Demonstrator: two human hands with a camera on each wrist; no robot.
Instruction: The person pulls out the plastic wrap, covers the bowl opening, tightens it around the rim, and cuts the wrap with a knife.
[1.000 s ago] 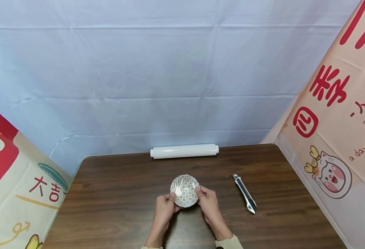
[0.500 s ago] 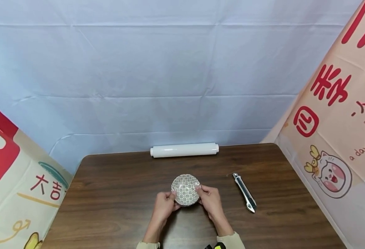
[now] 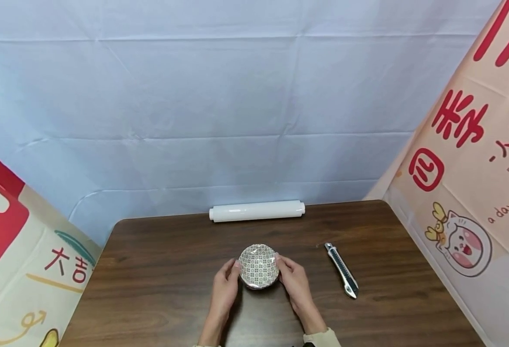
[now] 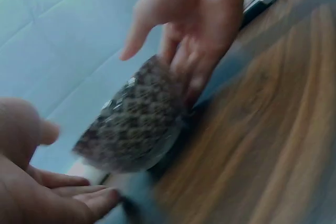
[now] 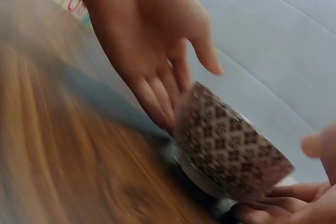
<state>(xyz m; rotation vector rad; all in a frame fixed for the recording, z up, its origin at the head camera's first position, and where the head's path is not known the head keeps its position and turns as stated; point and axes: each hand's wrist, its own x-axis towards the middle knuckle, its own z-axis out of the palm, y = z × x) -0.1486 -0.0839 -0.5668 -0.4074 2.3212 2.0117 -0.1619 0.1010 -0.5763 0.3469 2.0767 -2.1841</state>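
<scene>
A small bowl (image 3: pixel 259 266) with a patterned inside and clear film stretched over it is at the middle of the table. Its brown-patterned outer wall (image 4: pixel 134 121) shows glossy, wrinkled film in the left wrist view. My left hand (image 3: pixel 225 287) is at the bowl's left side, thumb raised off the rim and fingers loosely extended. On the opposite side, my right hand (image 3: pixel 296 285) has its thumb up too, its fingers (image 5: pixel 294 203) reaching low by the wall in the right wrist view. Neither hand grips the bowl. Both wrist views are blurred.
A white roll (image 3: pixel 257 211), like a roll of cling film, lies along the back edge of the brown wooden table (image 3: pixel 159 270). To the right of my right hand lies a utility knife (image 3: pixel 341 271). Pale cloth (image 3: pixel 194 106) hangs behind the table.
Both hands held the bowl by its rim, thumbs on top, and tilted it slightly. Now the thumbs have come off the rim and the left hand has loosened outward.
</scene>
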